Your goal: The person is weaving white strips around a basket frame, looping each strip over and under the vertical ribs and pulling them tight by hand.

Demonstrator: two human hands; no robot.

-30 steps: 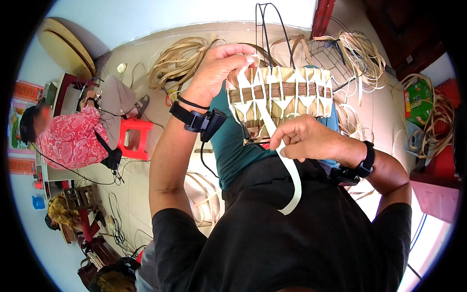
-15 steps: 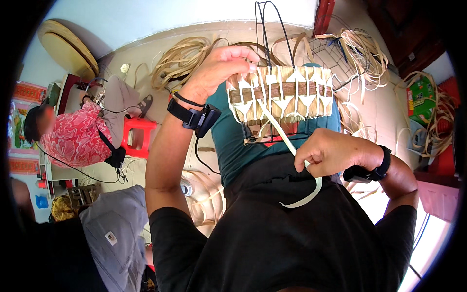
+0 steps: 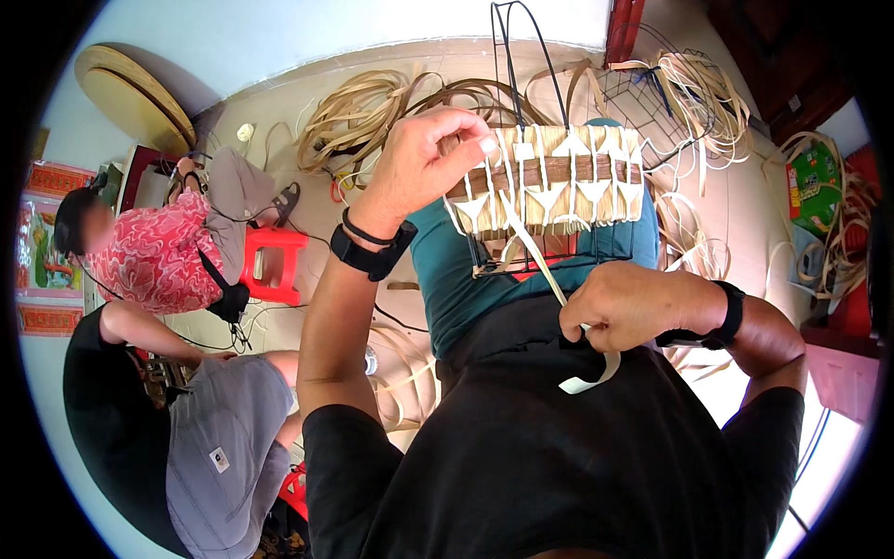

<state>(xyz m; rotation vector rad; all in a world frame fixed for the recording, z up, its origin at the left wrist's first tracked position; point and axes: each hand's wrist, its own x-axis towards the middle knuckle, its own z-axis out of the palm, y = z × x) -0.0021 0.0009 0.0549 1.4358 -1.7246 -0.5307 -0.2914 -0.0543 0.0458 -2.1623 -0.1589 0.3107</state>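
Observation:
A partly woven basket [image 3: 605, 197] on a black wire frame rests across my lap. Cream strips wrap it, a brown band crosses its middle, and white triangles line that band. My left hand [image 3: 421, 160] is closed at the basket's left end, its thumb on the weave and its other fingers curled over the edge. From the weave a cream flat strip [image 3: 537, 253] runs down to my right hand [image 3: 643, 303], which is closed on it. The strip's loose end curls out below that hand against my black shirt. Two thin black wire handles [image 3: 549, 70] rise beyond the basket.
Coils of tan strips [image 3: 340, 112] lie on the floor ahead, and another coiled bundle [image 3: 703, 93] is at far right. Two people sit at left, one on a red stool [image 3: 272, 265]. A green box [image 3: 813, 191] with strips over it stands at right.
My left thumb has moved slightly right over the weave, and the fingers have curled more. My right hand has barely shifted. The strip's loose end now curls shorter. The nearer person has leaned into view.

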